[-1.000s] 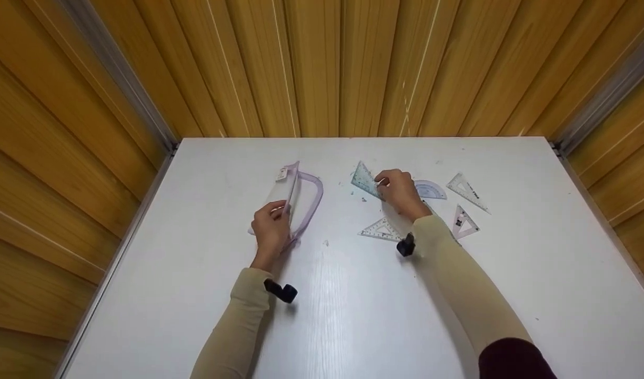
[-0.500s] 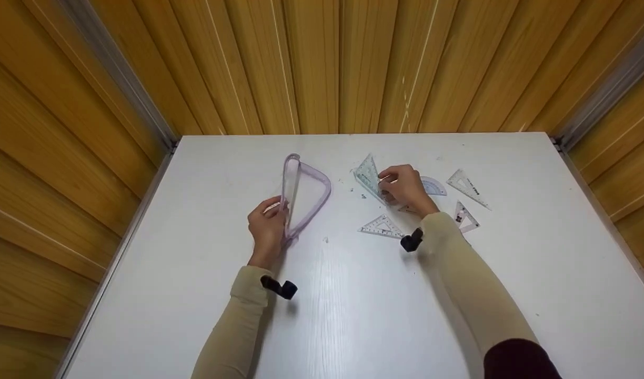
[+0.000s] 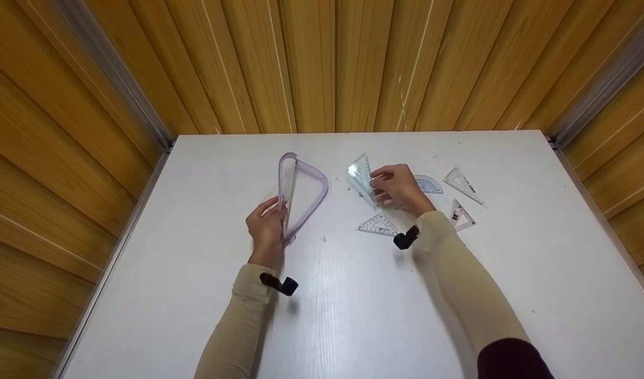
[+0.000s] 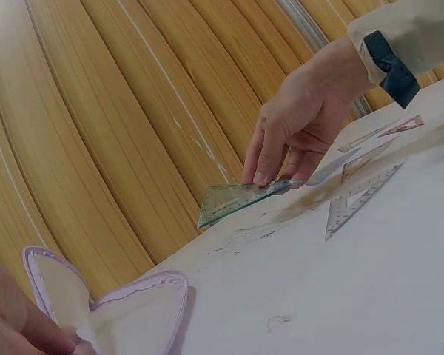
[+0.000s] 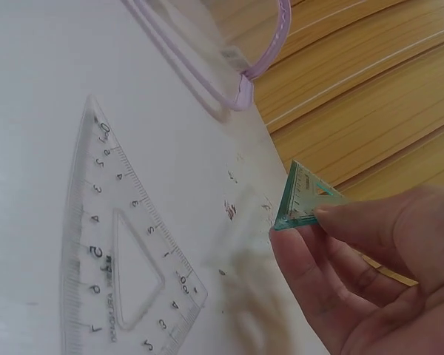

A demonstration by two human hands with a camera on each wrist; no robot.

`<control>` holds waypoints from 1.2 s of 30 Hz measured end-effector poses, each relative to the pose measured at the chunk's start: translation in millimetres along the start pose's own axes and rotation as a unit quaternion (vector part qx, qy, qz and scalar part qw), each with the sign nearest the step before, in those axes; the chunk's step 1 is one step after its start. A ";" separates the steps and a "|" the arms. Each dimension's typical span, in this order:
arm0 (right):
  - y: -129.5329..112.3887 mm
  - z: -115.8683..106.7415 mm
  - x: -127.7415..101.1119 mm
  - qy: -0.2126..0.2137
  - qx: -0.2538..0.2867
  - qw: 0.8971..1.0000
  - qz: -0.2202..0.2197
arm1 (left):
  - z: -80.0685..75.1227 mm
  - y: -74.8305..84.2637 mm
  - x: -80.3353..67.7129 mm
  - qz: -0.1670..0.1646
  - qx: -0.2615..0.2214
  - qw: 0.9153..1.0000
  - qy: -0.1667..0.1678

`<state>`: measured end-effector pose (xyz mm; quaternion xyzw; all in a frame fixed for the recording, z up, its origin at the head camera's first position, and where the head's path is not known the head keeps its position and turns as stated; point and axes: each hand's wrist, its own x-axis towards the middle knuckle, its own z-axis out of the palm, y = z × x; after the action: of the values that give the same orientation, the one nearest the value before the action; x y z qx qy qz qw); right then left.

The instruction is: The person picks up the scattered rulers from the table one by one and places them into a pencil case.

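Thumb and fingers of my left hand (image 3: 265, 229) grip one side of a clear pouch with lilac edging (image 3: 326, 184). Its mouth gapes toward the right, and both edges show in the left wrist view, the near one (image 4: 179, 310) lowest. My right hand (image 3: 401, 187) pinches a green-tinted clear set square (image 5: 303, 196) by one end between thumb and fingers. The plate is raised over the table, tilted, its free corner pointing toward the pouch. Below that hand lies a clear set square (image 5: 96, 222) with a triangular cut-out.
A bluish protractor (image 3: 429, 184) lies just beyond the right hand. Further right are another clear set square (image 3: 466, 188) and a pinkish one with a dark figure (image 3: 455, 216). Small dark crumbs (image 5: 229, 210) dot the white table (image 3: 322, 316). Wood-slat panels (image 3: 317, 63) enclose its back and sides.
The left hand has spread the pouch from nearly flat to a wide gape. The right hand has lifted the green set square and tilted it, shifting slightly left over the last half second.
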<state>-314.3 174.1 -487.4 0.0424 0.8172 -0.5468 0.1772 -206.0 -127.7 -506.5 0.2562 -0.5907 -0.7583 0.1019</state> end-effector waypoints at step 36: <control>-29.0 73.0 10.2 -0.040 0.021 0.999 -0.024 | 11.0 -5.7 -6.4 -0.068 0.048 0.995 0.063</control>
<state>-313.8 94.9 -490.1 0.0044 0.7986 -0.5691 0.1956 -205.3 -113.9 -508.3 0.3478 -0.6000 -0.7165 0.0751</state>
